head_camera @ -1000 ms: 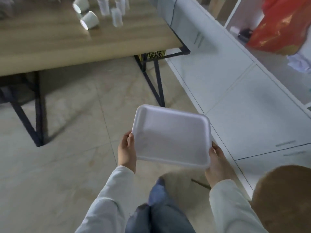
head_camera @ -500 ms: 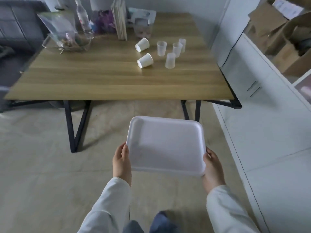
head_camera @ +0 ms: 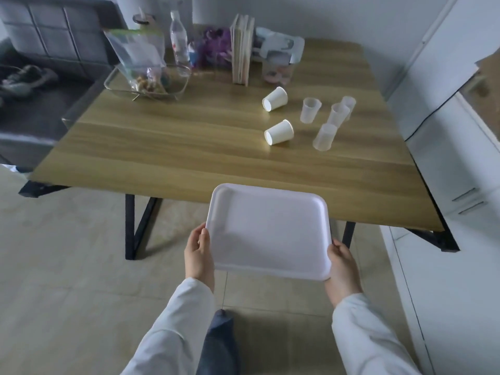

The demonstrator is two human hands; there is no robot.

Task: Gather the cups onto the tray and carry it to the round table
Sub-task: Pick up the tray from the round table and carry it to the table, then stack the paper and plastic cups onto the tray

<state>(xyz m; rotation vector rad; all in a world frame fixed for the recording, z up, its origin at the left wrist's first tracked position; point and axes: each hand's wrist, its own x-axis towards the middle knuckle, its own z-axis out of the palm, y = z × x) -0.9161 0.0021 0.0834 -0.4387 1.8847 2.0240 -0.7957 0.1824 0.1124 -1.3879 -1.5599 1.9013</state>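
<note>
I hold an empty white tray (head_camera: 267, 231) level in front of me, its far edge just over the near edge of the wooden table (head_camera: 167, 147). My left hand (head_camera: 198, 253) grips its left side and my right hand (head_camera: 342, 259) its right corner. On the table's right half lie two white paper cups on their sides, one nearer (head_camera: 279, 132) and one farther (head_camera: 274, 99). Beside them stand several clear plastic cups (head_camera: 324, 136), one of them upside down. None is on the tray.
At the table's back are a glass dish (head_camera: 119, 86) holding a plastic bag, a water bottle (head_camera: 179, 41), upright books (head_camera: 242, 50) and a small container. White cabinets (head_camera: 446, 147) run along the right. A grey sofa (head_camera: 54, 41) stands left. Tiled floor lies below.
My view has swung from the floor and cabinets up to the table. I have come closer to it, and the tray, still in both hands, now reaches the table's near edge.
</note>
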